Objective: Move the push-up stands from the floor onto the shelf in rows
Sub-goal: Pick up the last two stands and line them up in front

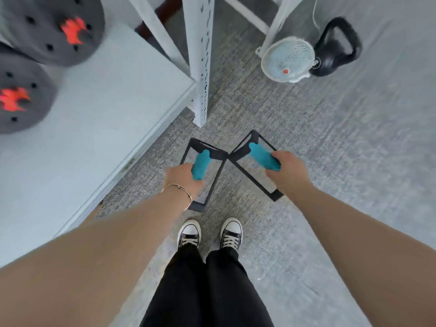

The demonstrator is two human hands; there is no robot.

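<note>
Nearest, two shoes (210, 234) are planted on the carpet (330, 138), toes aimed at the shelf post (200, 62). Just beyond them, one push-up stand is carried in each hand, both apparently lifted clear of the floor, though the blur leaves this unsure. The left hand (182, 179) — a bracelet (179, 188) at its wrist — is wrapped around the blue grip of the left stand (213, 175); the right hand (286, 172) is wrapped around the grip of the right stand (244, 162). Each grip is seized near its closer end, so the black rectangular base hangs below the fist and stays level enough to be set down flat.

Orientation: the long axes of the two grips run away from the body and converge slightly, the left leaning right, the right leaning left. The bases follow the same lines, and their inner far corners meet or nearly meet between the hands — which cannot be told.

Farther left, the shelf board (106, 119) lies pale and open beside the stands; this bare stretch is judged the likely landing place. On its far end two dark discs (54, 29) with red marks are stored. Farthest right, a white netted object (289, 59) and a black kettlebell (337, 47) rest on the carpet, touching.
</note>
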